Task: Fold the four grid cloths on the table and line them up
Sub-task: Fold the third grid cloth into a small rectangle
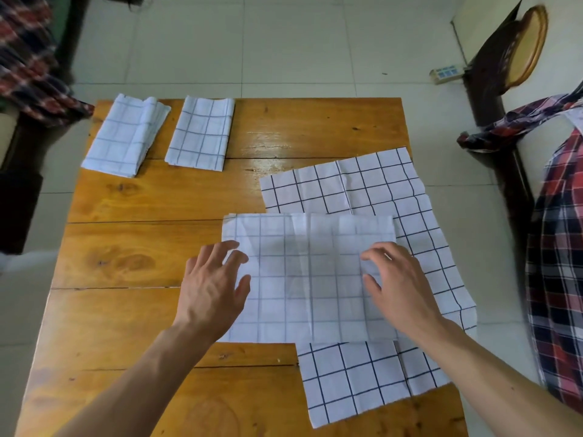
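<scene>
A pale tiled floor [284, 42] surrounds a glossy wooden table [132, 253], seen from above; the table's near edge runs out of the bottom of the view. At the far left, a red and dark plaid fabric [28, 55] hangs partly cut off by the frame.

On the table's far left corner lies a folded grid cloth [123, 137], its right side bunched in loose layers. Just beside it, not touching, lies a second folded cloth [200, 134], flatter and neater. Bare wood stretches open across the left half of the table below them.

The left hand [211, 288] hovers or rests, fingers spread and relaxed, at the left edge of a half-folded cloth [309, 279]; whether the palm presses down is unclear. This cloth shows faint grid lines, as if its reverse faces up. The right hand [397, 285] reaches over its right side, fingers loosely curved and gripping nothing visible; the fingertips look blurred.

Beneath it, an unfolded cloth [362, 380] with bold dark lines lies flat and skewed, its middle hidden, its right corners reaching the table's right edge.

On the right stand a dark wooden chair [504, 58] and more plaid clothing [558, 279], cut off. A small blue and white box [446, 73] sits on the floor, its print unreadable
</scene>
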